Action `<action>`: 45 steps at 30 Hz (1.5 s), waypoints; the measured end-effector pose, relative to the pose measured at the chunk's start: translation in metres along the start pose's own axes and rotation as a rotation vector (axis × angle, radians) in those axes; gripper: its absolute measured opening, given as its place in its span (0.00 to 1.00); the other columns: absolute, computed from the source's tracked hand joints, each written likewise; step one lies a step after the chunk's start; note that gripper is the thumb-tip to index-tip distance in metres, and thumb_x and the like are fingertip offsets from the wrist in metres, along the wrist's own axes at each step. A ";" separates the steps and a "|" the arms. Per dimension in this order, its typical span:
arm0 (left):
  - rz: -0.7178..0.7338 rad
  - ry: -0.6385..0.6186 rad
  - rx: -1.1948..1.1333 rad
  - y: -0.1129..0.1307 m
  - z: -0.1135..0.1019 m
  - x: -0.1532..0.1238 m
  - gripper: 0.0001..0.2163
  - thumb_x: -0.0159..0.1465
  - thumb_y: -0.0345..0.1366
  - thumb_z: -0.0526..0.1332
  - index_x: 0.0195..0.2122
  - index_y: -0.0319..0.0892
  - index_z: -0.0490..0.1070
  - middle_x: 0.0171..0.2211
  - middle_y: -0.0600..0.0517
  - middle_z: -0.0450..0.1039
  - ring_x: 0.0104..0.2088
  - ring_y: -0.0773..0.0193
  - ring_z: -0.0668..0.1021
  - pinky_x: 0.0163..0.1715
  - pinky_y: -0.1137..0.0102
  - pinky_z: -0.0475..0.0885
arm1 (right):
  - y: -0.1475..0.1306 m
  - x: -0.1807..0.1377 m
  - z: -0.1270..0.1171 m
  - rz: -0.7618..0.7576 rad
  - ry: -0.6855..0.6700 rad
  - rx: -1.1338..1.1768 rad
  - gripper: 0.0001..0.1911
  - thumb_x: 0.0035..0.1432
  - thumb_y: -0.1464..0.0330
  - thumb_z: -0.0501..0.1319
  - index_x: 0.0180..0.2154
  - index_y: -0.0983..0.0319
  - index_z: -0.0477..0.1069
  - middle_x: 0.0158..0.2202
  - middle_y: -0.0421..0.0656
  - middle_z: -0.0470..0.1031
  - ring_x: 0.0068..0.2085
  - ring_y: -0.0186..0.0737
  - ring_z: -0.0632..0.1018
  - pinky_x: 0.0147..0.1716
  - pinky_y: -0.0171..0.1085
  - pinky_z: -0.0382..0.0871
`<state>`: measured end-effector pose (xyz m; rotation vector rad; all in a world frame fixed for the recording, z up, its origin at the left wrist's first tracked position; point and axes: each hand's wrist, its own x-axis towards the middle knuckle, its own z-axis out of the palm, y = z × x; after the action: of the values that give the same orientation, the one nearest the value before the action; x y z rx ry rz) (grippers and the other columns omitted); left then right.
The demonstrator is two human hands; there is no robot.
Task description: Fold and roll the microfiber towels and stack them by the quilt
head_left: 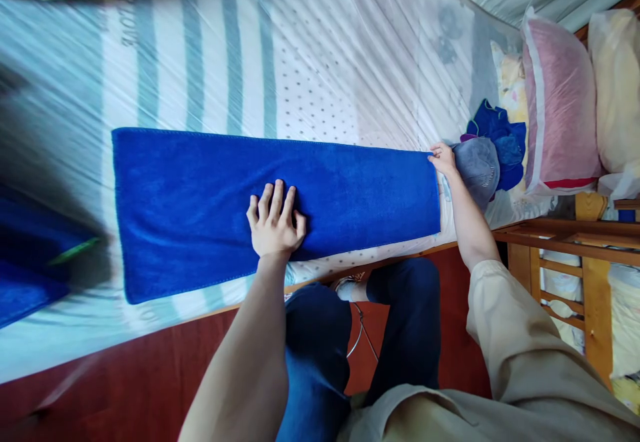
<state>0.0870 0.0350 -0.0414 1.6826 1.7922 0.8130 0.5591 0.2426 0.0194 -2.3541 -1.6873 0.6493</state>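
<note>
Soft, limp blue terry towel (280,202), folded long, is pressed flat by the open left hand (274,223); its far corner, the likely grasp point, is pinched by the right hand (442,159).

A long folded towel (225,209) lies lengthwise on a mattress (320,55), running from nine o'clock to three o'clock along its near edge. The person's left hand (275,222) rests flat on the towel near its middle, at the near side. The right hand (443,160) touches the towel's far corner at three o'clock. Just beyond that hand, at three o'clock, sits a heap of cloths (493,152), with pillows (560,102) standing behind it toward the headboard end. A second stack of towels (30,255) lies at nine o'clock, apart from the long one. A wooden rail (570,239) stands at four o'clock, beside the bed.
</note>
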 end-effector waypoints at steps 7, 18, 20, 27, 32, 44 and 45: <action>-0.011 -0.017 0.006 0.001 -0.001 0.001 0.32 0.67 0.41 0.59 0.72 0.41 0.71 0.76 0.37 0.62 0.79 0.36 0.58 0.78 0.35 0.42 | -0.015 -0.042 0.026 -0.073 0.301 -0.206 0.22 0.70 0.69 0.54 0.62 0.63 0.72 0.67 0.59 0.71 0.68 0.55 0.73 0.71 0.57 0.67; -0.025 -0.017 0.009 0.004 -0.003 0.000 0.33 0.67 0.42 0.60 0.73 0.43 0.69 0.77 0.39 0.62 0.79 0.37 0.57 0.78 0.36 0.42 | -0.008 -0.069 0.048 -0.152 0.029 -0.295 0.39 0.78 0.53 0.41 0.82 0.61 0.46 0.83 0.49 0.46 0.83 0.47 0.48 0.82 0.55 0.40; -0.025 -0.019 0.012 0.004 -0.003 0.000 0.32 0.67 0.42 0.59 0.73 0.43 0.70 0.76 0.39 0.62 0.79 0.37 0.58 0.78 0.37 0.42 | -0.013 -0.072 0.045 -0.174 0.038 -0.317 0.38 0.79 0.54 0.39 0.82 0.62 0.45 0.84 0.48 0.44 0.83 0.47 0.45 0.82 0.56 0.37; -0.023 -0.039 0.015 0.000 -0.004 0.000 0.32 0.68 0.43 0.59 0.73 0.42 0.69 0.77 0.39 0.60 0.80 0.36 0.57 0.79 0.37 0.41 | -0.027 -0.135 0.070 -0.429 -0.198 -0.313 0.40 0.78 0.52 0.44 0.83 0.59 0.41 0.84 0.44 0.41 0.83 0.48 0.43 0.82 0.57 0.36; -0.022 -0.071 0.033 0.005 -0.006 0.004 0.33 0.69 0.44 0.58 0.75 0.41 0.67 0.79 0.39 0.57 0.80 0.35 0.53 0.79 0.37 0.38 | -0.013 -0.119 0.069 -0.328 -0.052 -0.237 0.40 0.79 0.50 0.43 0.83 0.57 0.40 0.84 0.45 0.42 0.84 0.52 0.42 0.81 0.62 0.36; -0.126 -0.013 0.320 -0.059 -0.109 -0.028 0.38 0.76 0.58 0.46 0.78 0.37 0.60 0.82 0.45 0.46 0.81 0.36 0.48 0.80 0.40 0.39 | 0.057 -0.190 0.038 -0.169 -0.068 -0.223 0.38 0.77 0.59 0.43 0.80 0.71 0.48 0.83 0.56 0.43 0.83 0.50 0.46 0.82 0.53 0.34; -0.142 -0.013 0.333 -0.064 -0.118 -0.031 0.39 0.76 0.59 0.45 0.78 0.35 0.60 0.82 0.43 0.46 0.81 0.35 0.47 0.80 0.40 0.39 | 0.057 -0.188 0.034 -0.170 -0.072 -0.228 0.38 0.77 0.60 0.44 0.80 0.73 0.49 0.83 0.57 0.42 0.83 0.52 0.46 0.82 0.53 0.32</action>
<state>-0.0414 -0.0056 -0.0103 1.7287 2.1008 0.4597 0.5438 0.0442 0.0135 -2.3196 -2.0652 0.5431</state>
